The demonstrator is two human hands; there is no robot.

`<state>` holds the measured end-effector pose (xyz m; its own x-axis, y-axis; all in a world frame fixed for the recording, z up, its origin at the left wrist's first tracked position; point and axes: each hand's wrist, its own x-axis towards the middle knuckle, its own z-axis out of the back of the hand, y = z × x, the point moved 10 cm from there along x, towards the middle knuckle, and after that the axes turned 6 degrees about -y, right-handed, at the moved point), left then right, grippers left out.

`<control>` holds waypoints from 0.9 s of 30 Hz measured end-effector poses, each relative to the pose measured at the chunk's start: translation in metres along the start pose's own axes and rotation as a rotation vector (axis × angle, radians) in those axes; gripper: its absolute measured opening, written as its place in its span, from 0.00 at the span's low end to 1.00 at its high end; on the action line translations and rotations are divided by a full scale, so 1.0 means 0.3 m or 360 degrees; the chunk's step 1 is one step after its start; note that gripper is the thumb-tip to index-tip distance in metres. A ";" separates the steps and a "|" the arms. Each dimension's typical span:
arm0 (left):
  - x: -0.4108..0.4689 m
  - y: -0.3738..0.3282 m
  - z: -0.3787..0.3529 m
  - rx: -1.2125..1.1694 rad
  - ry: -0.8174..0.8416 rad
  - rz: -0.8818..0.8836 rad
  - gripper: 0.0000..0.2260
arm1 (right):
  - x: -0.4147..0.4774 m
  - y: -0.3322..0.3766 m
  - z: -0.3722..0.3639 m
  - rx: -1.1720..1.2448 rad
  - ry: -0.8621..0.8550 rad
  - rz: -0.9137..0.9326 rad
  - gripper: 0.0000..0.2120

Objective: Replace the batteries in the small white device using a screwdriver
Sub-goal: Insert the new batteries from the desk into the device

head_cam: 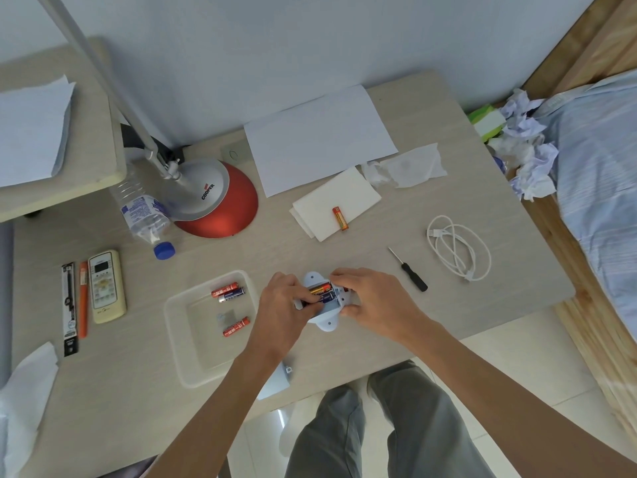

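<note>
**Seating batteries: where this could slip**

The surface carries everything. The clear tray sits toward its front-left and holds three loose cells. Nothing marks them as fresh or spent, so a used one could easily go back in.

Just right of the tray, near the front edge, lies the small white device. Both hands are clamped on it. The left hand curls over its left end with fingertips on the batteries in the open compartment. The right hand pinches its right end.

The cover rests at the very front edge, partly under the left forearm, and a drawn-back arm could sweep it off. The screwdriver lies right of the device and may roll. Pressing one end of a battery could pop it out, and whether their polarity is right is not readable.
</note>
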<state>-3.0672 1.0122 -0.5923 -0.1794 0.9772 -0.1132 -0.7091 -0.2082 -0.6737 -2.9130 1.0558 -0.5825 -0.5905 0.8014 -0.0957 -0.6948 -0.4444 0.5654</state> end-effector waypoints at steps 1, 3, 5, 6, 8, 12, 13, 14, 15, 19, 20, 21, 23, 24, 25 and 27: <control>-0.002 0.006 -0.002 -0.0009 -0.0002 0.0013 0.06 | 0.001 0.003 -0.002 -0.0001 0.0007 0.0001 0.27; -0.005 0.015 -0.004 -0.0026 -0.0022 0.0031 0.06 | 0.004 0.004 -0.004 -0.0015 0.0019 -0.0007 0.27; -0.005 0.018 -0.002 -0.0042 -0.0039 0.0046 0.06 | 0.005 0.001 -0.005 -0.0033 0.0014 -0.0005 0.27; -0.005 0.014 -0.003 -0.0032 -0.0028 0.0046 0.07 | 0.005 -0.003 -0.006 -0.0043 0.0006 -0.0004 0.27; -0.001 -0.003 -0.002 0.0009 0.0009 0.0025 0.10 | 0.006 -0.011 -0.009 -0.0051 0.0008 -0.0012 0.26; 0.063 -0.060 0.056 -0.0131 -0.0151 0.0022 0.13 | 0.006 -0.021 -0.017 -0.0063 0.0004 -0.0015 0.25; 0.096 -0.080 0.067 -0.0159 -0.0212 0.0013 0.12 | 0.006 -0.020 -0.017 -0.0071 0.0005 -0.0013 0.26; 0.135 -0.100 0.065 -0.0163 -0.0249 0.0003 0.12 | 0.006 -0.017 -0.017 -0.0081 0.0004 -0.0008 0.27; 0.178 -0.114 0.050 -0.0138 -0.0253 -0.0001 0.14 | 0.006 -0.014 -0.018 -0.0092 0.0005 0.0000 0.27; 0.355 -0.120 -0.071 0.0045 -0.0133 0.0015 0.25 | 0.011 -0.014 -0.024 -0.0117 0.0020 0.0017 0.27; 0.389 -0.114 -0.099 0.0097 -0.0104 0.0034 0.26 | 0.011 -0.018 -0.026 -0.0110 0.0027 0.0006 0.27; 0.416 -0.111 -0.119 0.0148 -0.0090 0.0052 0.26 | 0.009 -0.020 -0.028 -0.0099 0.0027 -0.0001 0.27; 0.458 -0.113 -0.137 0.0185 -0.0121 0.0085 0.24 | 0.007 -0.022 -0.027 -0.0086 0.0005 -0.0001 0.26; 0.474 -0.115 -0.139 0.0169 -0.0155 0.0103 0.23 | 0.007 -0.021 -0.026 -0.0088 -0.0008 0.0002 0.26; 0.486 -0.116 -0.139 0.0145 -0.0179 0.0126 0.22 | 0.007 -0.020 -0.024 -0.0094 -0.0018 0.0006 0.26; 0.505 -0.119 -0.146 0.0126 -0.0206 0.0135 0.16 | 0.005 -0.020 -0.026 -0.0096 -0.0025 0.0003 0.25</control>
<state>-3.0392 1.1694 -0.6171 -0.3234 0.9438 -0.0687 -0.7382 -0.2970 -0.6057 -2.9129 1.0565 -0.5927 -0.5857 0.8064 -0.0812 -0.7173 -0.4691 0.5152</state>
